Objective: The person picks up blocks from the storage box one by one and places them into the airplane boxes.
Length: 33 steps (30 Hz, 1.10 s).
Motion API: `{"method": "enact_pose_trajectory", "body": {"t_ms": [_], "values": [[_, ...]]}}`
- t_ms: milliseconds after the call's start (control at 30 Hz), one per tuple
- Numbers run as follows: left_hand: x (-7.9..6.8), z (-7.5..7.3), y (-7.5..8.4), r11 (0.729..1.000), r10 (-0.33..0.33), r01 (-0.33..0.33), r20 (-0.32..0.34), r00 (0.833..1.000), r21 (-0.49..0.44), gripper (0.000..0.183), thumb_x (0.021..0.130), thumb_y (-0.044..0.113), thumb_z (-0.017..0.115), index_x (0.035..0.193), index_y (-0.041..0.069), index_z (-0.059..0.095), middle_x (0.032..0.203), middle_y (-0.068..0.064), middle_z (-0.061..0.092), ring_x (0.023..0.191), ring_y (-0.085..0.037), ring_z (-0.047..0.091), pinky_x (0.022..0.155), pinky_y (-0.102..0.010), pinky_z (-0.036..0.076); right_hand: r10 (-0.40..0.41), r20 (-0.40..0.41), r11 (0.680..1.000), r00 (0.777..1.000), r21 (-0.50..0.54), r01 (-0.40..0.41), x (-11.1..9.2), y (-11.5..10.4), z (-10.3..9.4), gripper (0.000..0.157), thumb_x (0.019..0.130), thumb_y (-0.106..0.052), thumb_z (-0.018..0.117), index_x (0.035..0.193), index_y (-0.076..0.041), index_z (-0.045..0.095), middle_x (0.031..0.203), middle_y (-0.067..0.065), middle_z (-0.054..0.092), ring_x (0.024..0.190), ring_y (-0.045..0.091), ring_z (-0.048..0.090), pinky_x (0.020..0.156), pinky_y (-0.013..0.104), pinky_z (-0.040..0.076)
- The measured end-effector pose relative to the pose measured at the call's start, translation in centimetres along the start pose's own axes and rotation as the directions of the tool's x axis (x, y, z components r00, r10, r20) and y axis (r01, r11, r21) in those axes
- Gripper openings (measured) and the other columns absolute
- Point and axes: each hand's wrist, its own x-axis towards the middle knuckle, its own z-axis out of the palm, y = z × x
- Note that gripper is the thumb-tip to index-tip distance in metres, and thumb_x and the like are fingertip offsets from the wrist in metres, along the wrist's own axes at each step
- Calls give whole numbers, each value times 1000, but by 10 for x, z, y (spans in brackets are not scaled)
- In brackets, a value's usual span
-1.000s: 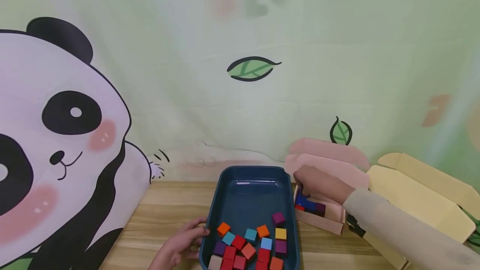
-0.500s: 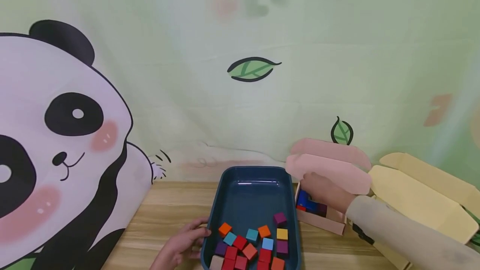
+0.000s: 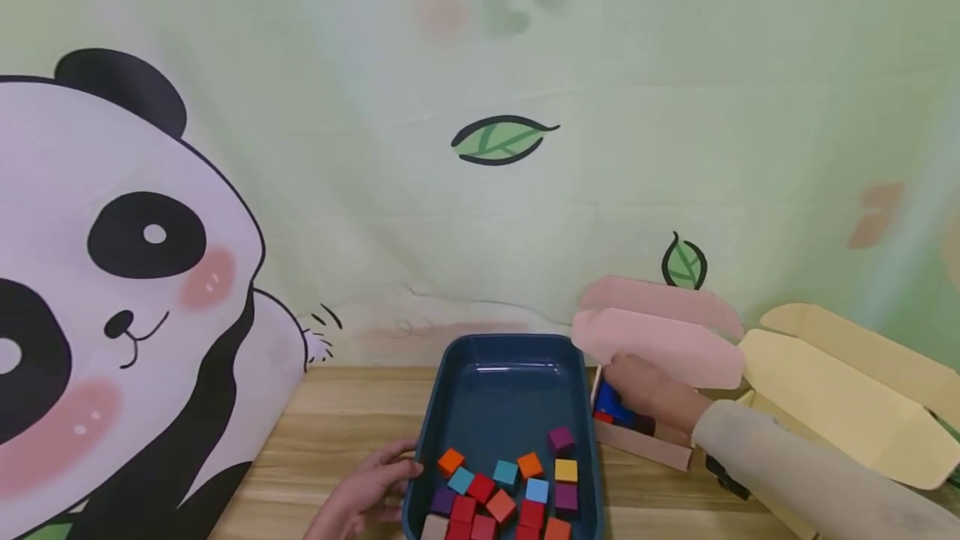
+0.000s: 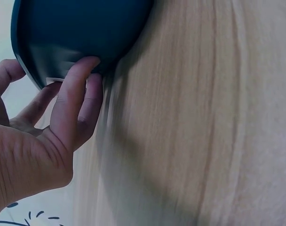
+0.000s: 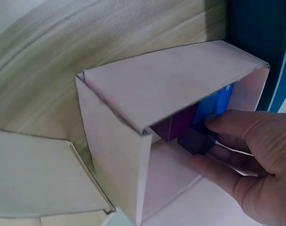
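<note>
My left hand (image 3: 371, 486) rests at the left side of a dark blue tray (image 3: 506, 407). In the left wrist view its relaxed fingers (image 4: 70, 96) touch the tray's outer wall and rim. Several coloured cubes, among them a yellow cube (image 3: 566, 470) and a light blue cube (image 3: 536, 490), lie in the tray's near half. My right hand (image 3: 648, 387) reaches into an open pink box (image 3: 643, 445). There, thumb and fingers pinch a dark purple cube (image 5: 194, 141). Beside it in the box sit blue cubes (image 5: 206, 109), a purple cube (image 5: 183, 123) and a red cube (image 3: 603, 417).
The pink box stands against the tray's right side, its lid (image 3: 660, 348) raised behind it. Farther right is an open yellow box (image 3: 832, 394), partly covered by the right sleeve (image 3: 810, 465). A wooden table (image 3: 352, 407) bears everything. A panda-print cloth (image 3: 360, 215) hangs behind.
My right hand has moved down and slightly right, deeper into the pink box. My left hand stays at the tray, and the cubes in the tray lie as before.
</note>
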Motion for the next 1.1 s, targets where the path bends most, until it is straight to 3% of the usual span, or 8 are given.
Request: {"method": "enact_pose_trajectory", "body": {"t_ms": [400, 500, 633, 767, 933, 1100], "values": [[-1, 0, -2, 1000, 7, -7, -14, 1000, 2, 62, 89, 21, 61, 143, 6, 36, 113, -9, 62, 90, -21, 63, 78, -45, 53, 92, -51, 979, 994, 187, -81, -7, -4, 5, 10, 89, -5, 61, 99, -2, 63, 71, 3, 52, 67, 18, 47, 61, 30, 42], [0, 0, -2, 1000, 3, -3, -16, 1000, 0, 62, 89, 21, 61, 144, 6, 36, 114, -10, 62, 90, -22, 63, 78, -46, 53, 108, -97, 964, 989, 254, -80, -12, -3, 11, 6, 84, -1, 64, 90, -2, 63, 71, 2, 53, 65, 18, 47, 59, 30, 43], [0, 1, -2, 1000, 12, -12, -18, 1000, 5, 62, 89, 21, 62, 143, 6, 36, 114, -10, 61, 89, -21, 62, 77, -45, 54, 149, -143, 951, 978, 292, -103, -15, -1, 20, 12, 78, -3, 73, 81, -2, 62, 71, 5, 57, 65, 17, 50, 61, 32, 47], [-1, 2, -2, 1000, 28, -27, -24, 999, 14, 61, 89, 21, 61, 143, 5, 37, 114, -10, 62, 88, -20, 62, 75, -44, 54, 178, -113, 930, 977, 343, -130, -15, 2, 24, 16, 80, -12, 74, 85, -2, 63, 70, 3, 54, 66, 16, 48, 61, 31, 46], [-1, 2, -3, 999, 32, -32, -31, 999, 14, 62, 89, 21, 62, 143, 5, 37, 112, -9, 63, 87, -20, 63, 74, -44, 54, 104, -35, 878, 994, 472, -76, -18, 7, 20, 24, 78, -17, 77, 90, -4, 61, 74, 0, 55, 69, 15, 51, 60, 28, 45], [-1, 1, -4, 1000, 25, -24, -31, 999, 17, 63, 88, 23, 63, 143, 6, 38, 113, -9, 63, 87, -20, 64, 74, -44, 55, 27, -2, 910, 1000, 413, -24, -23, 9, 14, 40, 69, -20, 85, 97, -4, 62, 88, 3, 60, 79, 16, 53, 69, 31, 50]]}}
